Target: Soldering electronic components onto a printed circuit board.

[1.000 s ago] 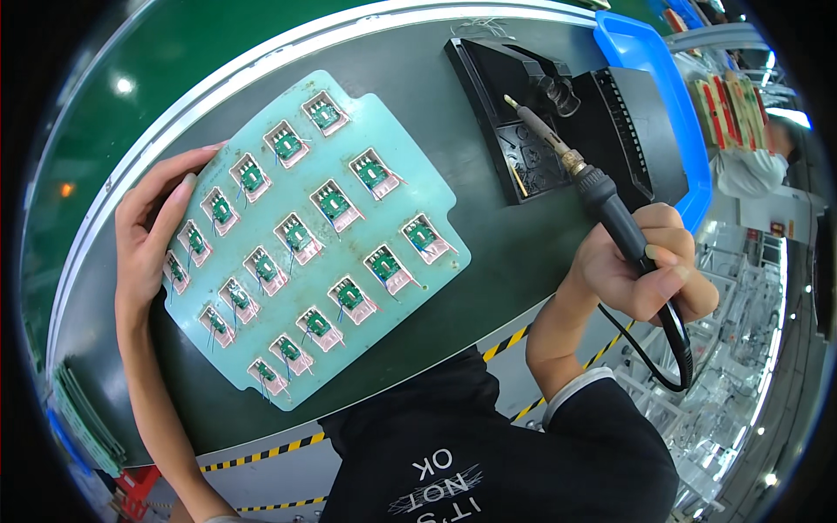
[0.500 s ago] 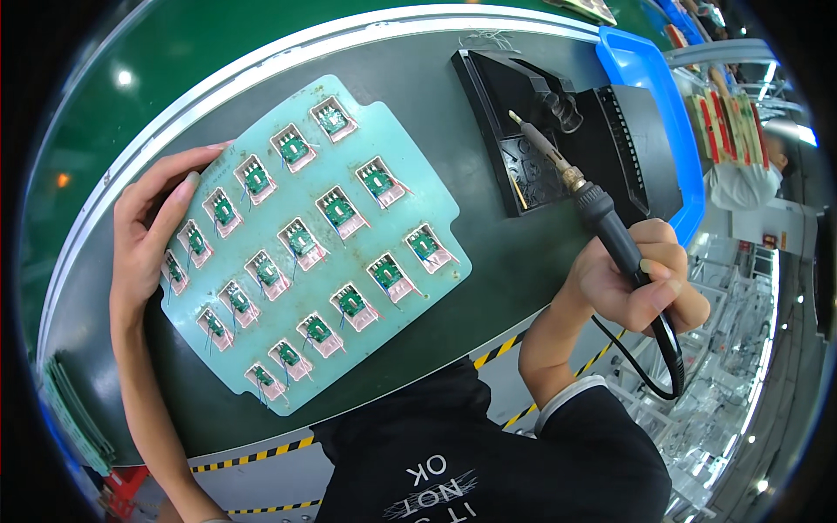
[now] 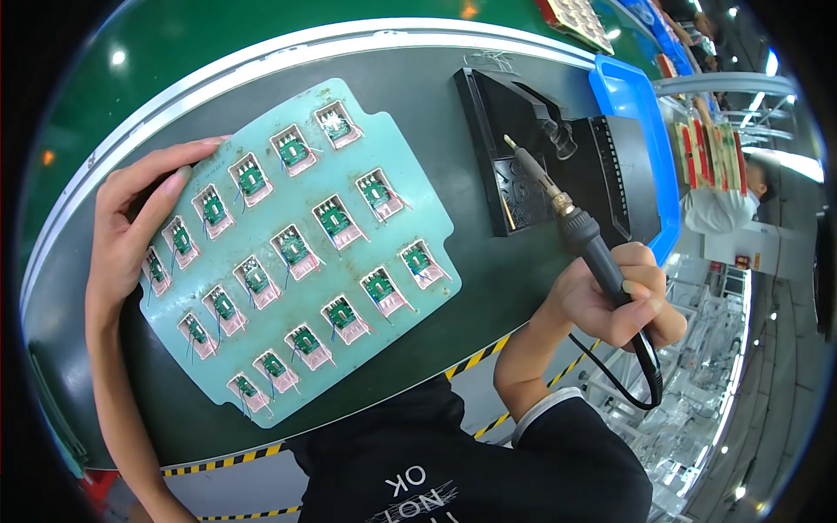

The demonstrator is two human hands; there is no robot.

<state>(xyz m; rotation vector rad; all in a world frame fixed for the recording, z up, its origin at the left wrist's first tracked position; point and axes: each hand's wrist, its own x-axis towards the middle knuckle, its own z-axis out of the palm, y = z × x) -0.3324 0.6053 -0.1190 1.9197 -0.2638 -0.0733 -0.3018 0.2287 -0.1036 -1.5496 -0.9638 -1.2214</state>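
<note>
A pale green fixture plate point(image 3: 384, 234) lies tilted on the dark workbench, with several small green circuit boards point(image 3: 336, 220) in its pockets. Thin red and blue wires stick out from the boards. My left hand point(image 3: 131, 218) grips the plate's upper left edge, thumb on top and the other fingers partly hidden at the rim. In my right hand point(image 3: 610, 301) is a soldering iron point(image 3: 593, 248), held by its dark handle. Its tip points up and left, over a black soldering stand point(image 3: 478, 131), apart from the plate. The cable loops down below that hand.
Right of the stand is a black slotted box point(image 3: 641, 166), in front of a blue tray point(image 3: 671, 196). Wire scraps point(image 3: 488, 61) lie behind the stand. A white rail point(image 3: 288, 48) borders the bench's far side. Another person point(image 3: 719, 209) is at the far right.
The whole view has shifted slightly, so the plate, hands and stand appear further left or lower. Both hands keep the same holds.
</note>
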